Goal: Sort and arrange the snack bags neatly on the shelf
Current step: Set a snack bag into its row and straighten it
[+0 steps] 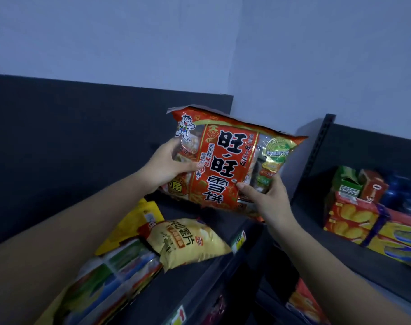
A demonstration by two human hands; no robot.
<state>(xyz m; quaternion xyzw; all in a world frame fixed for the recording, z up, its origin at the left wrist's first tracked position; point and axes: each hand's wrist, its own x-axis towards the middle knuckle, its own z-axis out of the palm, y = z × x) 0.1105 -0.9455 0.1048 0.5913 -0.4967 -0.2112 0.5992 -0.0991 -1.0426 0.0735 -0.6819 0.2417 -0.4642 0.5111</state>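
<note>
A large red snack bag (232, 158) with black characters is held upright above the top shelf (199, 273), tilted slightly to the right. My left hand (169, 167) grips its left edge, thumb on the front. My right hand (268, 198) pinches its lower right corner. Below it, a pale yellow chip bag (188, 242) lies on the shelf, next to a bright yellow bag (131, 226). Several green, blue and red bags (110, 275) lie flat at the lower left.
A dark back panel (82, 137) stands behind the shelf. A second shelf unit on the right holds red and yellow snack boxes (350, 219), a green box (346, 181) and blue items (401, 193). Price tags (238, 241) hang on the shelf's front edge.
</note>
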